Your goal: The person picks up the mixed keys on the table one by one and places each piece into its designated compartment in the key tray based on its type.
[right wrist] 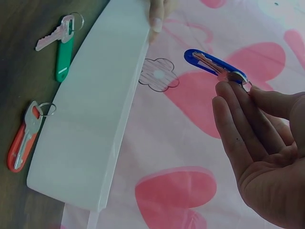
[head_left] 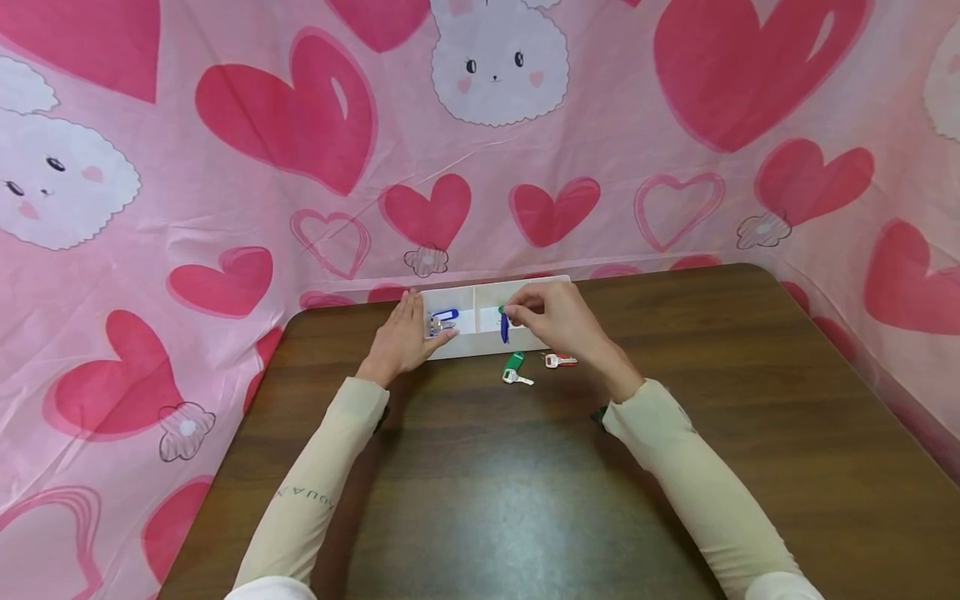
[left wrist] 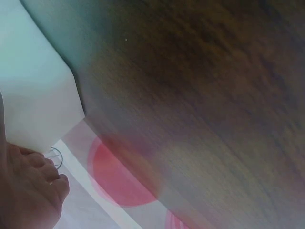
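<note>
A white two-compartment tray [head_left: 491, 342] stands near the back edge of the table. My right hand [head_left: 558, 315] pinches a key on a blue key tag [right wrist: 209, 63] by its ring, and it hangs above the right compartment. With straight fingers, my left hand [head_left: 405, 337] rests against the tray's left end, thumb over the front wall. Blue-tagged keys [head_left: 446, 315] lie in the left compartment. Something green [head_left: 502, 309] shows by my right fingertips, mostly hidden. A key with a green tag [head_left: 514, 362] and a key with a red tag [head_left: 561, 361] lie before the tray.
The brown wooden table [head_left: 480, 483] extends toward me and to both sides. A pink cloth with hearts [head_left: 555, 212] hangs right behind the tray and around the table's sides. The tray's divider [head_left: 476, 309] separates the two compartments.
</note>
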`<state>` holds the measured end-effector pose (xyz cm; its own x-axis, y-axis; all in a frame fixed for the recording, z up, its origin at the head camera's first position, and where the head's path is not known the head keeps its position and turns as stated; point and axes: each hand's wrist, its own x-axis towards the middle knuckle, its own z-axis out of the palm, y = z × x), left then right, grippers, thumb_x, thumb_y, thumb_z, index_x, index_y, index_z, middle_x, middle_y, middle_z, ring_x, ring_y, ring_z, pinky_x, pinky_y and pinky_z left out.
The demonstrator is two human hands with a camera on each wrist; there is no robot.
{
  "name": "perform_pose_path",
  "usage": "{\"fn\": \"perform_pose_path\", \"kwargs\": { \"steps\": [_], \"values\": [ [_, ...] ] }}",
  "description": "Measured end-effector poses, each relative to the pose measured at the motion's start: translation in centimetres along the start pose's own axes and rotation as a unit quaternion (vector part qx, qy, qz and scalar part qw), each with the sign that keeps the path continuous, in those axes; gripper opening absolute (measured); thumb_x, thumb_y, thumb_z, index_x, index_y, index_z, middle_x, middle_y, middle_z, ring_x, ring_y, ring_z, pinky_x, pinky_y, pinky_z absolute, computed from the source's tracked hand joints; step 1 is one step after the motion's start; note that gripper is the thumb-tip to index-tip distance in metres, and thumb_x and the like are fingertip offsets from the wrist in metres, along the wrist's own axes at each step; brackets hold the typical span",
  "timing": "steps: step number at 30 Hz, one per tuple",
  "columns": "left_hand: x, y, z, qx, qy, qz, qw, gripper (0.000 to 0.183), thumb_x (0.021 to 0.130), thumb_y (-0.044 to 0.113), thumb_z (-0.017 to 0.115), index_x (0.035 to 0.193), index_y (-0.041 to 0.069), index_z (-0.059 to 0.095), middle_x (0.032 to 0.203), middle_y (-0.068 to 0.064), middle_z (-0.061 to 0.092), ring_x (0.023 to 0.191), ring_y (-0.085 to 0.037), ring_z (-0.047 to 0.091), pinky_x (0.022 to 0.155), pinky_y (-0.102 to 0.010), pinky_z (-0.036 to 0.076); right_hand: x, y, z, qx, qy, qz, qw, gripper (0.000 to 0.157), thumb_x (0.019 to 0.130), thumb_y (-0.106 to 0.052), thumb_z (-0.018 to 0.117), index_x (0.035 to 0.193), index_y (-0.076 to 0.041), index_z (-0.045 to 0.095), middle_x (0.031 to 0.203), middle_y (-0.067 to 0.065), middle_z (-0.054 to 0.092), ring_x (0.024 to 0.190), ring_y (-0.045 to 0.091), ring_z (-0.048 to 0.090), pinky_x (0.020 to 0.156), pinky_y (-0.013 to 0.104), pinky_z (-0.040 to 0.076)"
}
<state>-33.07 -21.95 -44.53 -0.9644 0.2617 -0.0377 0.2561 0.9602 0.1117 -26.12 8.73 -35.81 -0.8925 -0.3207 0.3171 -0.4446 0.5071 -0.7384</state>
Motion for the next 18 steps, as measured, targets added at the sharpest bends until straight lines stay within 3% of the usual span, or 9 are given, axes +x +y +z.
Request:
{"fn": "perform_pose_path", "kwargs": {
  "steps": [5,12,18],
  "values": [
    [0.1,0.0,0.0,0.003,0.001,-0.002,1.0,0.119,0.093,0.087,0.035,0.168,-0.001,0.006,0.178,-0.02,0.007,0.167,-0.035,0.007,0.135,-0.048,0.017,0.5,-0.1,0.2,0.001,-0.003,0.003,1.0,0.01,0.097,-0.017,0.077,0.101,-0.01,0.083,0.089,0.005,0.082,0.081,0.017,0.075,0.071,0.03,0.054],
    [0.2,-0.1,0.0,0.004,0.003,0.002,1.0,0.12,0.092,0.086,0.04,0.167,-0.002,0.008,0.177,-0.021,0.007,0.167,-0.036,0.008,0.135,-0.048,0.016,1.4,-0.4,0.2,-0.014,-0.007,-0.004,1.0,0.011,0.097,-0.017,0.077,0.102,-0.009,0.082,0.091,0.007,0.081,0.083,0.022,0.074,0.08,0.038,0.064],
    [0.3,-0.2,0.1,0.002,0.004,0.001,1.0,0.123,0.09,0.088,0.04,0.167,-0.001,0.008,0.177,-0.02,0.008,0.167,-0.036,0.008,0.135,-0.049,0.016,2.8,-0.8,0.0,-0.034,-0.008,-0.017,0.999,0.013,0.097,-0.019,0.076,0.103,-0.008,0.082,0.094,0.009,0.082,0.086,0.023,0.076,0.081,0.039,0.06]
  ]
}}
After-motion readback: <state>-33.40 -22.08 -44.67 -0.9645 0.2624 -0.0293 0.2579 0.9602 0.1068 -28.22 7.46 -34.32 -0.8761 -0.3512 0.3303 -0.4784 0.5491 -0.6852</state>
